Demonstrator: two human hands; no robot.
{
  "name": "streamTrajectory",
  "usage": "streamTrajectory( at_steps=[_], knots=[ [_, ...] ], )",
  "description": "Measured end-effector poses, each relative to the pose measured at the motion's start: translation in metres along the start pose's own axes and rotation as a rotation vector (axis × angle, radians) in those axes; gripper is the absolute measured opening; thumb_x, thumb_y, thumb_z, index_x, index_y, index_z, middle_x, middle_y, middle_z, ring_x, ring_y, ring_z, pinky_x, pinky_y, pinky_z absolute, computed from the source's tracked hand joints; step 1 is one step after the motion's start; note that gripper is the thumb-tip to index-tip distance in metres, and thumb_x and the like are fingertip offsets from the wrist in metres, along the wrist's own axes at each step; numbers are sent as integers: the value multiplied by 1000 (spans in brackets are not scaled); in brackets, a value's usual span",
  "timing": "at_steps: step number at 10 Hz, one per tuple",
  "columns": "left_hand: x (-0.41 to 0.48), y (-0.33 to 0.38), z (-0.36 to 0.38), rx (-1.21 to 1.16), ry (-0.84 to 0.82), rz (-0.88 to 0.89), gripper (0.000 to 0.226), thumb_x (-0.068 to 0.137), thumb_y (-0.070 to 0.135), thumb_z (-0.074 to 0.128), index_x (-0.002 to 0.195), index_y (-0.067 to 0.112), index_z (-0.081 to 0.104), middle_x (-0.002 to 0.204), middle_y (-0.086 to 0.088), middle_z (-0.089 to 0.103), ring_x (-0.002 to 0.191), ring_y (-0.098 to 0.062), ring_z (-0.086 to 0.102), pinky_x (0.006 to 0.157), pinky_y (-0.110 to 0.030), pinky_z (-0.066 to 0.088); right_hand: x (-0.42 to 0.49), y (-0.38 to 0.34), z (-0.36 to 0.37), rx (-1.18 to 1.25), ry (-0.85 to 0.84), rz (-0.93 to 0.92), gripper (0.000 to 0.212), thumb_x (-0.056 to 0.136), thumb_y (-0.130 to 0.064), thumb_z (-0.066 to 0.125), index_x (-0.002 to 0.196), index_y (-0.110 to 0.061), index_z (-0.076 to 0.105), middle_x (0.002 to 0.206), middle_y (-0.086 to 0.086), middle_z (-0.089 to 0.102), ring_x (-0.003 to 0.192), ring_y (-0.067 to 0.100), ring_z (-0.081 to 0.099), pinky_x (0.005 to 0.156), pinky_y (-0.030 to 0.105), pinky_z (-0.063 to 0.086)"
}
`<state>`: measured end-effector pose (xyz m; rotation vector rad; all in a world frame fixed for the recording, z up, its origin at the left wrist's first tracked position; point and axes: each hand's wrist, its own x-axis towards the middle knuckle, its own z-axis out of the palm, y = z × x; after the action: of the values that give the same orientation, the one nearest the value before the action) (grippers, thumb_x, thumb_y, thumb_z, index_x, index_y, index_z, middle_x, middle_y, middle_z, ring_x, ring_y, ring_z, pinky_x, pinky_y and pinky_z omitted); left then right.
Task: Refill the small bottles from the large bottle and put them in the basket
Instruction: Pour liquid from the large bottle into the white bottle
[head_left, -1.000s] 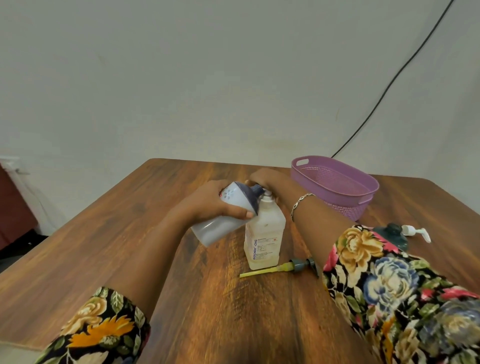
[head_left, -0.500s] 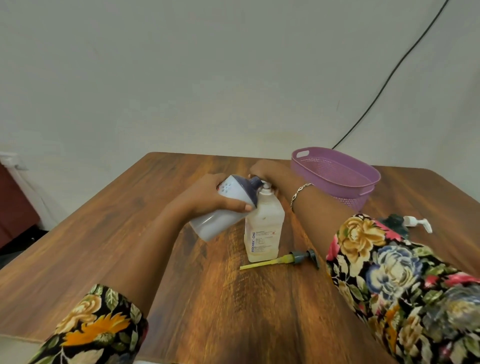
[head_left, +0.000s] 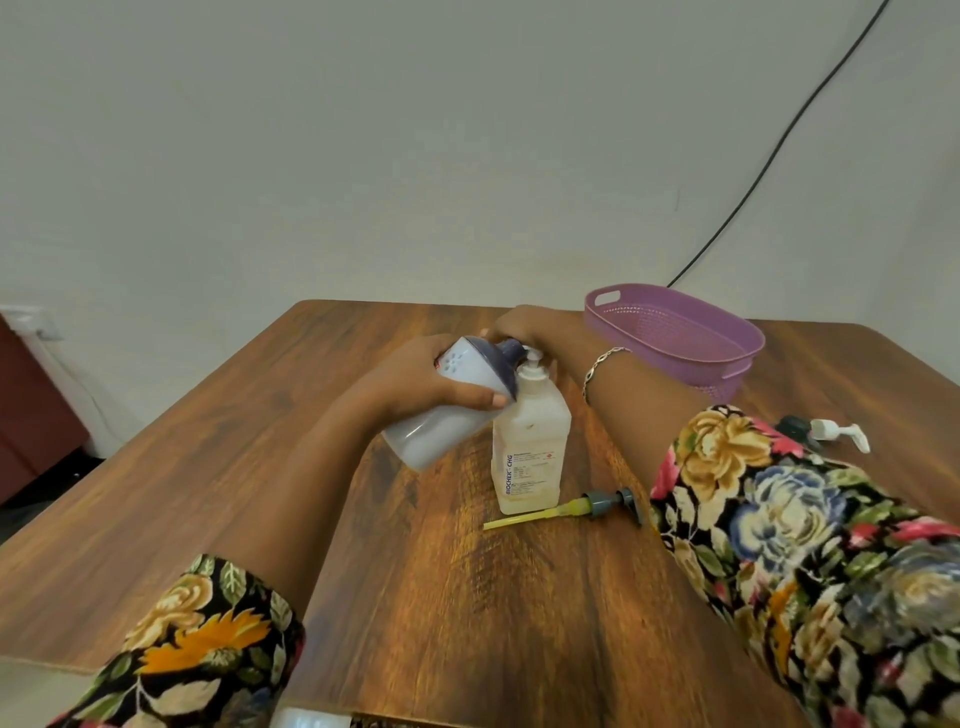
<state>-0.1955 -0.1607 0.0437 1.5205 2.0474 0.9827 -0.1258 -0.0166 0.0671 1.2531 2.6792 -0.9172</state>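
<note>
Little has changed in the last second: the large bottle (head_left: 441, 426) stays tipped, spout at the neck of the small bottle (head_left: 530, 447) standing on the table (head_left: 467, 597), so filling probably continues and the basket (head_left: 719, 378) must wait. Your left hand (head_left: 415, 384) is wrapped round the large bottle. Your right hand (head_left: 530, 327) curls where spout meets neck, but I cannot tell which it grips.

The tilted bottle (head_left: 441, 423) is pale lilac-white with a navy shoulder, the upright bottle (head_left: 531, 452) cloudy cream with blue lettering. The perforated basket (head_left: 649, 332) at the far right edge of the brown wood-grain table (head_left: 467, 623) is purple. The sleeves (head_left: 779, 519) are black florals.
</note>
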Motion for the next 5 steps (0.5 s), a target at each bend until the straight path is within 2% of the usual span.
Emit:
streamTrajectory(
  at_steps=[1, 2, 3, 4, 5],
  knots=[
    [1, 0, 0, 23, -2, -25, 53, 61, 44, 79, 104, 24, 55, 90, 6, 61, 81, -12, 60, 65, -23, 50, 4, 0, 3, -90, 116, 34, 28, 97, -21, 38, 75, -7, 47, 73, 8, 47, 56, 18, 42, 59, 29, 37],
    [0, 0, -1, 34, 2, -25, 48, 67, 39, 79, 106, 24, 55, 91, 7, 61, 81, -13, 60, 63, -22, 50, 0, 2, 1, -116, 92, -8, 39, 99, -34, 37, 74, -7, 50, 74, 7, 51, 66, 22, 50, 65, 30, 39],
    [-2, 6, 0, 2, 9, -5, 41, 64, 44, 77, 96, 34, 53, 91, 8, 61, 81, -12, 61, 62, -22, 51, -4, 2, -4, 187, -36, -26, 50, 98, -42, 38, 118, 1, 54, 108, 14, 59, 87, 27, 51, 80, 37, 43],
    [1, 9, -5, 19, 22, -2, 32, 72, 35, 75, 94, 33, 52, 90, 7, 60, 80, -13, 60, 62, -22, 50, -15, -6, -8, 304, -86, 7, 49, 98, -34, 43, 133, -1, 45, 106, 13, 52, 92, 27, 49, 92, 40, 44],
    [2, 8, -5, 55, 27, -5, 39, 72, 34, 75, 103, 25, 54, 90, 7, 60, 81, -14, 60, 60, -20, 47, -6, -3, -7, 373, -94, 21, 37, 97, -31, 45, 126, -8, 50, 80, 6, 50, 73, 22, 50, 67, 29, 43]
  ],
)
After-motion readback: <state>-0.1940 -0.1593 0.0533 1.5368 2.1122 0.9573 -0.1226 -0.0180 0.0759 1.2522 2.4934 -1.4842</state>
